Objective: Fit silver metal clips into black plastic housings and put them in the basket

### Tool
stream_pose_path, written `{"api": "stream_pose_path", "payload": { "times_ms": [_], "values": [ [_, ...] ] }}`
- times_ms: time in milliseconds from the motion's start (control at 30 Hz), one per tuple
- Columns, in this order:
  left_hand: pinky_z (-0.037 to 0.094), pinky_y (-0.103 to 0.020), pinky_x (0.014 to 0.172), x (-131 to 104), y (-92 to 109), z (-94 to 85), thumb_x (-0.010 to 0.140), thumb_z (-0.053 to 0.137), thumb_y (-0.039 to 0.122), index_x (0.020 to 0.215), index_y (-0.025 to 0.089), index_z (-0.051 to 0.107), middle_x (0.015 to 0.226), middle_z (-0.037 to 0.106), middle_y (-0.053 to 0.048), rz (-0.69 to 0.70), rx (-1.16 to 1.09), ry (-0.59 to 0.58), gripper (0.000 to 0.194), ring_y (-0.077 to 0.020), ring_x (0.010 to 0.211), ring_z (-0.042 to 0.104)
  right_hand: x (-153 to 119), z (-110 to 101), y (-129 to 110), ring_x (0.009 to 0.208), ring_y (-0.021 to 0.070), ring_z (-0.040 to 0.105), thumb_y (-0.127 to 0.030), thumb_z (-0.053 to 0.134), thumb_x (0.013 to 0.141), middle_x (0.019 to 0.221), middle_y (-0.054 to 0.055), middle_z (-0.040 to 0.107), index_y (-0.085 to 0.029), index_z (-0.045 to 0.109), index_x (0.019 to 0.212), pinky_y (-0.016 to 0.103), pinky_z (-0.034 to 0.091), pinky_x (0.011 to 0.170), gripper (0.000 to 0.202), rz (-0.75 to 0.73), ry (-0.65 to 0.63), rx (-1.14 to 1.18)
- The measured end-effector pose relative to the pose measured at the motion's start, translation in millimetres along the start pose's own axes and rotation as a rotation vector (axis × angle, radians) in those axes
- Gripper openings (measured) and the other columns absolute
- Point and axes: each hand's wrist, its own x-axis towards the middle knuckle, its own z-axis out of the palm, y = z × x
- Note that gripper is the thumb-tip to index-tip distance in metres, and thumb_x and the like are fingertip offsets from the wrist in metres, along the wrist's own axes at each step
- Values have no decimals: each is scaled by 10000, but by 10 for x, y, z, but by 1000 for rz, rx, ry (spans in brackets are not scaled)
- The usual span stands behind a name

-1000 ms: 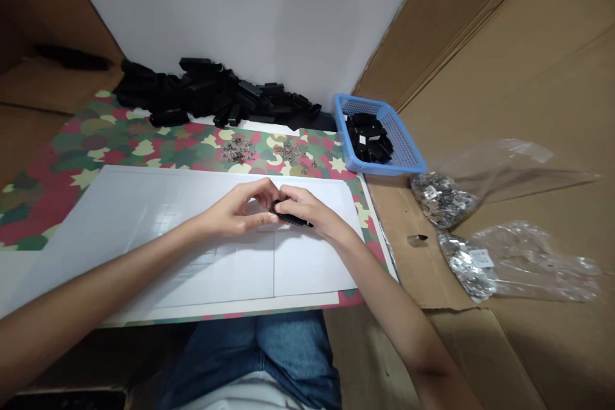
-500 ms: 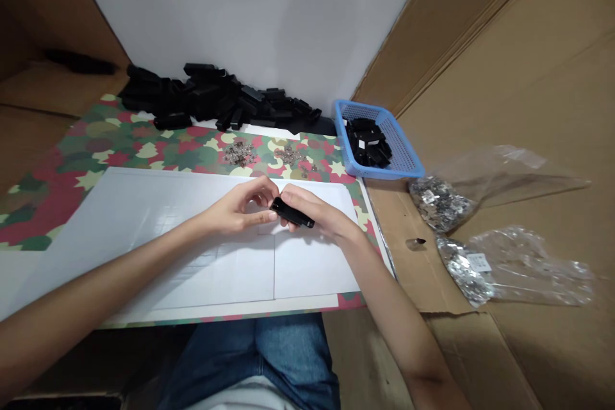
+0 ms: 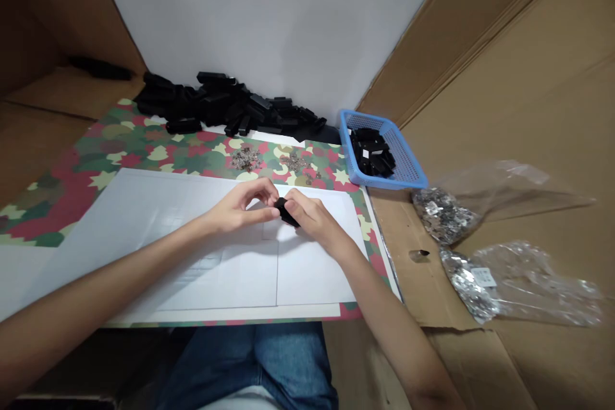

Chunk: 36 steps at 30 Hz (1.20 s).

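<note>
A pale wall [image 3: 283,19] rises behind the patterned tabletop [image 3: 108,147], between brown cardboard panels [image 3: 509,77].

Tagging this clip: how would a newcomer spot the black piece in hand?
Find the big white surface. Over it, the left hand and right hand meet at one black piece. Unlike those in the pile and basket, it is held.
</note>
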Motion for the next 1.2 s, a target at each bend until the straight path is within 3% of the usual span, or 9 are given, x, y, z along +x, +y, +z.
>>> {"api": "stream_pose_path", "payload": {
  "times_ms": [300, 600, 967, 1067, 1200],
  "values": [
    [451, -290, 729, -28, 63, -19, 805, 674, 312, 813, 171, 565, 787, 579, -17, 102, 157, 58, 178, -145, 752, 522, 1, 31, 59, 613, 148, 441, -492, 338, 960, 673, -31, 435, -240, 373, 764, 265, 314, 611, 321, -70, 50, -49],
    [441, -265, 688, -41, 113, -12, 824, 662, 259, 807, 173, 560, 743, 557, 6, 213, 229, 80, 135, -125, 712, 502, 17, 103, 68, 598, 156, 472, -493, 325, 930, 670, -11, 482, -240, 401, 778, 258, 355, 589, 305, -122, 160, -102],
    [438, -255, 676, -36, 110, -4, 834, 653, 262, 794, 171, 559, 734, 556, 8, 225, 261, 79, 137, -120, 698, 502, 22, 135, 57, 588, 141, 463, -469, 361, 907, 654, -12, 487, -230, 423, 744, 250, 359, 574, 296, -116, 215, -107],
    [441, -260, 685, -43, 105, -15, 836, 642, 285, 794, 173, 540, 739, 547, 7, 203, 273, 85, 157, -124, 706, 500, 38, 112, 49, 531, 119, 475, -513, 380, 914, 612, -20, 515, -218, 450, 712, 232, 368, 531, 364, -8, 135, 90],
    [456, -294, 729, -67, 106, -42, 835, 634, 341, 911, 176, 548, 848, 576, -25, 247, 356, 83, 201, -148, 769, 519, 62, -6, 80, 342, 52, 375, -563, 367, 929, 537, -17, 587, -169, 557, 711, 192, 326, 403, 489, 221, -178, 543]
  ]
}}
